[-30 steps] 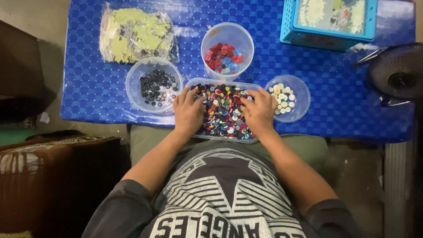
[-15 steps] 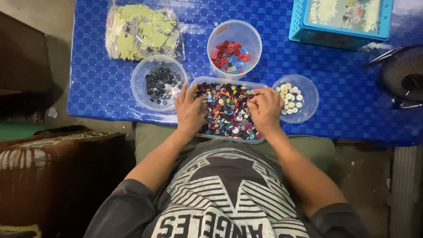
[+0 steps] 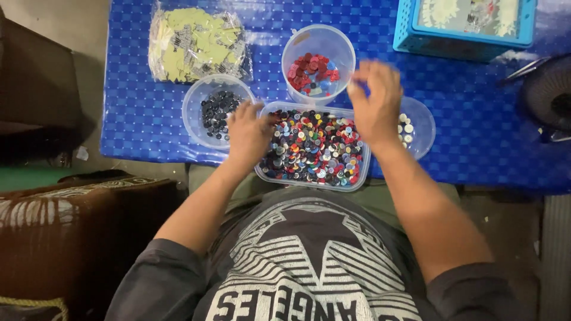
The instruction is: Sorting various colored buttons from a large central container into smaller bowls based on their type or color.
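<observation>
From the head camera I look straight down at a seated person's two bare hands over a table. I count four clear plastic containers, one clear bag, one blue basket, and part of one dark fan.

The table (image 3: 476,148) wears a blue checked cover. To its left I see bare floor and a brown patterned seat (image 3: 65,238). The person wears a dark grey shirt with a white printed design.

The rectangular tub (image 3: 315,181) sits at the table's near edge, full of mixed buttons in many colours. The left hand (image 3: 248,134) rests on the tub's left end, fingers curled down onto the buttons; I cannot tell whether it grips any. The right hand (image 3: 375,107) is raised over the tub's far right corner, blurred, fingers loosely spread, holding nothing that I can make out.

Beyond the tub stands a tall round cup (image 3: 318,62) holding red buttons with a few blue ones. To the left, a round bowl (image 3: 196,119) holds dark buttons. To the right, a smaller round bowl (image 3: 419,128) holds pale buttons, partly hidden by the right hand.

The bag (image 3: 196,44) of pale yellow-green pieces lies at the far left. The basket (image 3: 464,27) sits at the far right, the fan (image 3: 547,98) beside it.
</observation>
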